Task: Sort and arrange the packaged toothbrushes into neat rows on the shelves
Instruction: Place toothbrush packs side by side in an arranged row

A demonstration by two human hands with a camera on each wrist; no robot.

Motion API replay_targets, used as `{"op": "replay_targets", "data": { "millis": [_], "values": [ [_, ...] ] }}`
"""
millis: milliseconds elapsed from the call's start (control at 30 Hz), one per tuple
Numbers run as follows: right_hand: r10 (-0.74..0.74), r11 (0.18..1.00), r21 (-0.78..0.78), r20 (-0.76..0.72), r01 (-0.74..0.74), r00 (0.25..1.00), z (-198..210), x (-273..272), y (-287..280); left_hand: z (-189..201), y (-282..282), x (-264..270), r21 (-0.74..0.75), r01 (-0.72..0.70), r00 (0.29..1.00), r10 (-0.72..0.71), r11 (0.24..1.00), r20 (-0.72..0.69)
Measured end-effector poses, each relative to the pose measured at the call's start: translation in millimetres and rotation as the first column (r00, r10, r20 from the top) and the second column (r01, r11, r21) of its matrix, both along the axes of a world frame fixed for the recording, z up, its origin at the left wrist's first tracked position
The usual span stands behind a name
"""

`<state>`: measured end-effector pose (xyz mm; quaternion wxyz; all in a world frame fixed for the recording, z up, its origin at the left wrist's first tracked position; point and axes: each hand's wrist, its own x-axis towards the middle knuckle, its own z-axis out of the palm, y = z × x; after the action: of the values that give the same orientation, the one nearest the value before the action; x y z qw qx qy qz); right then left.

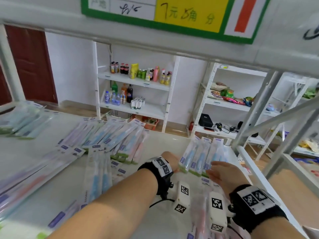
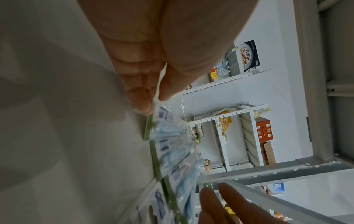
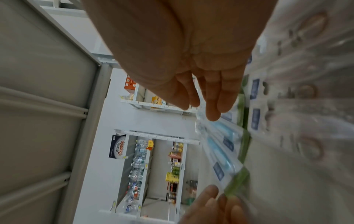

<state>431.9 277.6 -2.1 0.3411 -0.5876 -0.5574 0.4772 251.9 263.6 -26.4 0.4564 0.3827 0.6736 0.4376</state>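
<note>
Three blue toothbrush packs (image 1: 202, 156) lie side by side at the right of the white shelf (image 1: 165, 140), green ends toward me. My left hand (image 1: 176, 168) is at the leftmost pack's near end; in the left wrist view thumb and fingers (image 2: 145, 106) pinch that pack's corner (image 2: 162, 119). My right hand (image 1: 213, 169) hovers over the rightmost packs with straight fingers (image 3: 210, 109), holding nothing. More packs (image 1: 203, 197) lie under my wrists. A loose fan of blue, purple and pink packs (image 1: 112, 140) covers the shelf's middle and left.
A grey upright post (image 1: 255, 118) and the shelf's raised right rim (image 1: 250, 168) stand just beyond my right hand. The upper shelf with a price label (image 1: 172, 14) hangs low overhead. Pale packs (image 1: 22, 121) lie far left. Racks with bottles (image 1: 138, 78) stand behind.
</note>
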Motion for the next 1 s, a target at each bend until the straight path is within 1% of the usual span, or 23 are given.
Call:
{"op": "replay_targets", "data": {
  "millis": [33, 67, 100, 167, 233, 300, 400, 467, 600, 700, 767, 900, 967, 1000],
  "values": [
    [0.026, 1.0, -0.003, -0.075, -0.026, 0.997, -5.0, -0.6, 2.1, 0.5, -2.9, -5.1, 0.006, -0.005, 1.0, 0.005, 1.0, -0.028],
    [-0.007, 0.998, -0.057, -0.193, -0.004, 0.981, -5.6, -5.4, -2.1, 1.6, -6.1, -10.8, 0.008, -0.012, 0.999, 0.013, 1.0, -0.032],
    [-0.011, 0.995, -0.1, -0.26, -0.016, 0.966, -10.0, -12.1, -2.5, 3.5, -9.6, -16.9, 0.011, -0.014, 0.999, 0.015, 1.0, -0.036],
    [-0.011, 0.992, -0.123, -0.241, -0.019, 0.97, -10.9, -30.1, -10.6, 9.1, -21.1, -31.1, 0.006, -0.048, 0.999, 0.048, 0.999, -0.002],
    [0.036, 0.992, -0.106, -0.241, -0.063, 0.97, -12.5, -48.6, -16.1, 15.4, -36.3, -45.9, 0.01, -0.077, 0.996, 0.077, 0.997, 0.038],
    [0.066, 0.989, -0.108, -0.252, -0.096, 0.965, -10.5, -69.6, -25.5, 18.1, -52.2, -62.0, 0.037, -0.065, 0.998, 0.065, 0.997, 0.017],
    [0.137, 0.98, -0.105, -0.25, -0.168, 0.959, -9.8, -101.6, -43.4, 21.1, -77.8, -89.8, 0.089, -0.094, 0.995, 0.093, 0.992, 0.026],
    [0.192, 0.97, -0.107, -0.229, -0.22, 0.955, -13.5, -121.6, -56.6, 24.4, -97.0, -111.0, 0.122, -0.119, 0.993, 0.119, 0.985, 0.002],
    [0.327, 0.928, -0.135, -0.152, -0.348, 0.933, -23.0, -159.7, -87.1, 27.2, -133.1, -158.0, 0.152, -0.173, 0.975, 0.191, 0.973, -0.113],
    [0.383, 0.915, -0.115, -0.05, -0.386, 0.923, -29.6, -178.6, -104.4, 20.1, -153.8, -184.6, 0.163, -0.249, 0.95, 0.274, 0.955, -0.153],
    [0.387, 0.917, -0.106, 0.001, -0.385, 0.922, -33.6, -185.6, -114.2, 10.6, -166.2, -195.1, 0.143, -0.286, 0.939, 0.307, 0.948, -0.156],
    [0.355, 0.933, -0.087, 0.068, -0.348, 0.933, -40.4, -190.4, -131.4, -13.5, -182.6, -199.8, -0.012, -0.252, 0.954, 0.246, 0.968, -0.169],
    [0.338, 0.94, -0.072, 0.069, -0.333, 0.939, -43.2, -190.9, -138.0, -24.5, -186.2, -198.0, -0.037, -0.202, 0.967, 0.194, 0.979, -0.164],
    [0.334, 0.942, -0.066, 0.082, -0.329, 0.939, -44.4, -190.8, -140.9, -28.9, -188.0, -195.7, -0.039, -0.161, 0.979, 0.154, 0.986, -0.136]
  ]
}}
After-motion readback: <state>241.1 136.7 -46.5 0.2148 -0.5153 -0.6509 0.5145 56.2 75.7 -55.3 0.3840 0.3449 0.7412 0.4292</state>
